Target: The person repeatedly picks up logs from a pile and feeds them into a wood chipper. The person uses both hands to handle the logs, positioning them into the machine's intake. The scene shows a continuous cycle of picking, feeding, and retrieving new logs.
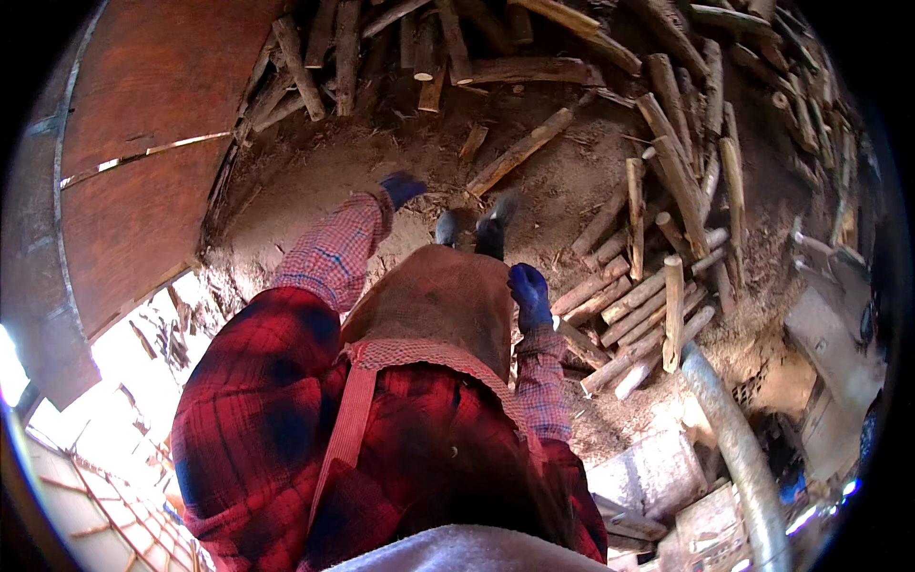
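The blurred left hand (404, 189) is out above the dirt floor (286, 191), its grip impossible to tell; the right hand (530, 294), near the stacked logs (634, 296), looks curled, though whether around anything is unclear; a lone log (521, 153) lies ahead of the boots (491, 236)

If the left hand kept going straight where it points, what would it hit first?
Probably the short piece of wood, just left of the long log; but the left hand is blurred and its height unclear, so it might pass above.
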Motion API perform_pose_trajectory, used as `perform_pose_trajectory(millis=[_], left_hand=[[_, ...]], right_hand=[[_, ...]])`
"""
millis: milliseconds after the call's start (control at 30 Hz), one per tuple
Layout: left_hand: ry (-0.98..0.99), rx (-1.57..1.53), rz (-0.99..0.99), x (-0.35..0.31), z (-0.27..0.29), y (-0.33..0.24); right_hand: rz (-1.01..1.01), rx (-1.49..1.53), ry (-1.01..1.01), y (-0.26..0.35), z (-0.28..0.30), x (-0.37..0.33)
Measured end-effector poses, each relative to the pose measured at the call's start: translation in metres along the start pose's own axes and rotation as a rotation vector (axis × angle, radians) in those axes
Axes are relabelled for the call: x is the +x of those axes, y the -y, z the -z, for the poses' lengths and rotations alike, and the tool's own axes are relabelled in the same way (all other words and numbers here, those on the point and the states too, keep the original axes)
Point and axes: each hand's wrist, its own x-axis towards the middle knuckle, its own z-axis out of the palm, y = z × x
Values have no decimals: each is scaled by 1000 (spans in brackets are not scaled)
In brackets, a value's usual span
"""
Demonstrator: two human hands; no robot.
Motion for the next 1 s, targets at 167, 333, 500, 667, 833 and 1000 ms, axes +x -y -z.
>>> perform_pose_trajectory(millis=[167,333,500,667,833,1000], left_hand=[[-262,-91,-161,93,4,-8],[-29,151,-23,231,46,58],[-233,575,26,354,81,85],[-292,693,56,411,77,129],[-425,441,-88,387,77,104],[-418,-403,-341,282,89,33]], right_hand=[[-5,16,-11,17,-20,130],[-70,-671,218,10,-42,270],[-186,-173,-177,-179,-37,449],[-292,-142,-614,-187,-81,564],[-227,-92,-406,-196,-57,556],[-290,725,-57,-162,-15,439]])
